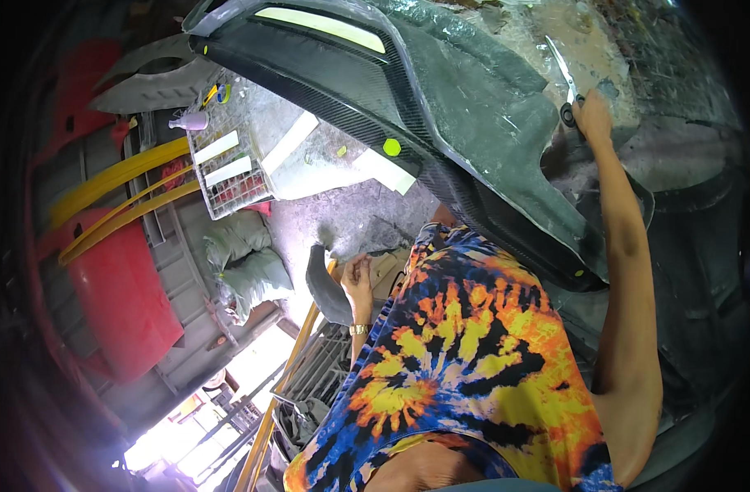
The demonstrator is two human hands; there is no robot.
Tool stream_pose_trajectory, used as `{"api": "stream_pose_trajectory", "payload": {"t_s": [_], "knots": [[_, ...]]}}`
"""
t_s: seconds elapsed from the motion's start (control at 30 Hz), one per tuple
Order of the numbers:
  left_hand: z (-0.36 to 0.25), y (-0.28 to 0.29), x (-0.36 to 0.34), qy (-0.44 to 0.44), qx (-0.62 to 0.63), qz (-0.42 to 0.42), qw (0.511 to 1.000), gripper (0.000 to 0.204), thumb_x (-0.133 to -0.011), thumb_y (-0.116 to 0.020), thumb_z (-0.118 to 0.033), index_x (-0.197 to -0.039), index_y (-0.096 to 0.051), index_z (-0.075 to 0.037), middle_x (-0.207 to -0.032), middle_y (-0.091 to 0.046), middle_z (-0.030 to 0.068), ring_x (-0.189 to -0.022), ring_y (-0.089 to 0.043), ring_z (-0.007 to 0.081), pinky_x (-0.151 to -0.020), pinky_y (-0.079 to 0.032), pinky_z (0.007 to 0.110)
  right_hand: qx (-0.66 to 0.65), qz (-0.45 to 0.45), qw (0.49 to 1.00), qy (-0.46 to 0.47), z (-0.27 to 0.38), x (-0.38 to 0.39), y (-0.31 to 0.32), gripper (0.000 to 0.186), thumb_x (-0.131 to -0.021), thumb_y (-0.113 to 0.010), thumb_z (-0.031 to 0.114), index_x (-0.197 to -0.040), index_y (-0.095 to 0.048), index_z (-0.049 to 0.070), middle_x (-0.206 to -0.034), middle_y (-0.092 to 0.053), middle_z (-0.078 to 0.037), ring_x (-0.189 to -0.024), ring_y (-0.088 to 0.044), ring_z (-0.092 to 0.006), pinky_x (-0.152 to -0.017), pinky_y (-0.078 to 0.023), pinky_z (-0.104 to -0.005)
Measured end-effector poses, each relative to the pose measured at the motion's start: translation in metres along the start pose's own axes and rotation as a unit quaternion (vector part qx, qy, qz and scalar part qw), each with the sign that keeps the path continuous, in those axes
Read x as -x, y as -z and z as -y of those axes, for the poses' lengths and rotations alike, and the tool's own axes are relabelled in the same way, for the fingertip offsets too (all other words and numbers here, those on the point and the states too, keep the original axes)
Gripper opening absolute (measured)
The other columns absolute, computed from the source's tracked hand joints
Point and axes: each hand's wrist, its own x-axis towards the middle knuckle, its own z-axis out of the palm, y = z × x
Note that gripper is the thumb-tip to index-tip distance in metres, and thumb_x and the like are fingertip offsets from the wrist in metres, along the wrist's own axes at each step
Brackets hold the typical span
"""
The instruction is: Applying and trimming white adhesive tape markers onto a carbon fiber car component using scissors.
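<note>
A pair of scissors (564,72) with bright blades and black handles is in my right hand (594,120), over the worn work surface at the far right. Its blades point away from me. My left hand (357,279) is low at my left side, fingers loosely bent and apart, with nothing visible in them. Right beside it is a dark grey curved piece (326,289); whether they touch I cannot tell. In front of me a large black carbon-weave part (309,78) lies slantwise, partly along a grey-green mould (490,123), with a yellow-green dot (392,147) on it.
Pale strips (219,148) lie on a wire rack (231,193) at the left, near a purple bottle-like object (189,121). Whitish sacks (248,262) sit below the rack. Yellow bars (120,176) and a red curved panel (120,303) are further left. Dark moulded forms (699,221) stand at the right.
</note>
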Motion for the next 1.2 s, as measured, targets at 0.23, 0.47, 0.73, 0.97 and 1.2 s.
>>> {"api": "stream_pose_trajectory", "payload": {"t_s": [0.23, 0.47, 0.73, 0.97, 1.2], "knots": [[-0.14, -0.036, -0.052, -0.241, -0.007, 0.055, 0.969, 0.014, -0.094, -0.061, -0.005, -0.105, -0.066, 0.001, -0.096, -0.068, 0.006, -0.088, -0.062, 0.0111, -0.076, -0.049, 0.025, -0.003, 0.064, 0.998, 0.001, 0.008, -0.002, -0.019, 0.049, -0.085, -0.067, 0.034, -0.117, -0.052, 0.0, -0.11, -0.065, -0.027, -0.102, -0.064, -0.0444, -0.088, -0.05, -0.0525], [-0.148, -0.069, -0.064, -0.022, 0.287, 0.201, 0.937, 0.021, -0.091, -0.065, -0.005, -0.112, -0.062, 0.0, -0.109, -0.065, 0.0087, -0.099, -0.061, 0.0158, -0.087, -0.05, 0.029, -0.365, 0.253, 0.892, -0.081, -0.029, -0.004, 0.025, 0.019, -0.085, -0.064, 0.021, -0.088, -0.062, 0.002, -0.081, -0.065, -0.009, -0.071, -0.064, -0.0167, -0.065, -0.049, -0.0285], [-0.145, -0.115, -0.072, 0.002, 0.483, 0.281, 0.829, 0.084, -0.084, -0.074, -0.011, -0.149, -0.021, -0.008, -0.144, -0.034, 0.0165, -0.131, -0.041, 0.0273, -0.106, -0.043, 0.04, -0.327, 0.281, 0.893, 0.132, 0.091, 0.15, 0.283, 0.039, -0.074, -0.083, 0.028, -0.09, -0.053, 0.008, -0.071, -0.052, 0.002, -0.066, -0.054, -0.0083, -0.06, -0.042, -0.0234], [-0.144, -0.143, -0.067, -0.042, 0.489, 0.237, 0.839, 0.084, -0.084, -0.075, -0.012, -0.149, -0.023, -0.007, -0.142, -0.038, 0.0157, -0.125, -0.045, 0.0255, -0.104, -0.043, 0.039, -0.042, 0.484, 0.852, 0.196, 0.185, 0.184, 0.342, 0.051, -0.071, -0.087, 0.036, -0.097, -0.059, 0.003, -0.074, -0.053, 0.002, -0.071, -0.051, -0.0096, -0.064, -0.04, -0.0259], [-0.142, -0.162, -0.064, -0.045, 0.48, 0.189, 0.856, 0.091, -0.08, -0.08, -0.02, -0.148, -0.022, -0.004, -0.139, -0.041, 0.0171, -0.125, -0.046, 0.026, -0.104, -0.041, 0.04, 0.247, 0.521, 0.779, 0.246, 0.262, 0.161, 0.349, 0.046, -0.075, -0.084, 0.04, -0.087, -0.06, 0.003, -0.068, -0.057, -0.002, -0.063, -0.051, -0.0094, -0.056, -0.042, -0.0285]]}}
